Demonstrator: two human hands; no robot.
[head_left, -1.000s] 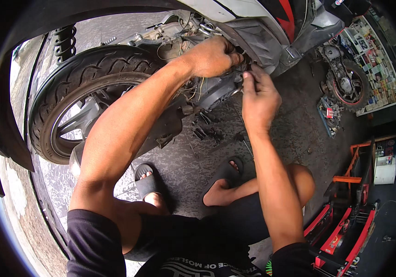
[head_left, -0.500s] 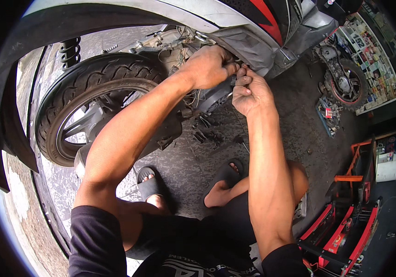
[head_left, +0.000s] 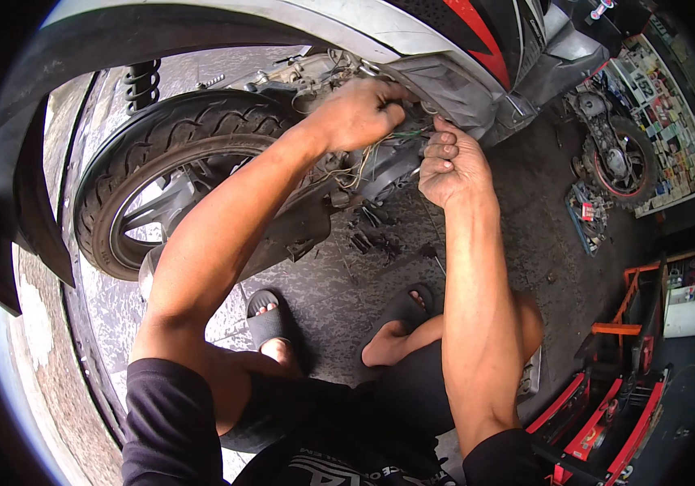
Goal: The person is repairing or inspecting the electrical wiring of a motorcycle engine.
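Under the edge of a scooter's side panel (head_left: 444, 89), both hands work close together among thin wires. My left hand (head_left: 361, 116) is on the left with its fingers curled, slightly blurred, and what its fingertips hold is hidden. To its right, my right hand (head_left: 457, 166) is closed, thumb and forefinger pinched at the panel's lower edge. Green wires (head_left: 410, 133) run from beside my left hand to the pinched fingers of my right. Below my left hand hang loose tan wires (head_left: 355, 172).
The scooter's rear wheel (head_left: 177, 174) stands at left, near a coil spring (head_left: 142, 87). Small dark parts (head_left: 372, 241) lie on the floor between my sandalled feet and the scooter. A red floor jack (head_left: 598, 425) is at lower right, and an engine with a wheel (head_left: 619, 154) farther back.
My left hand has drawn slightly left and down, away from my right, widening the gap between them. Green wires now show in that gap. The whole view has shifted a little.
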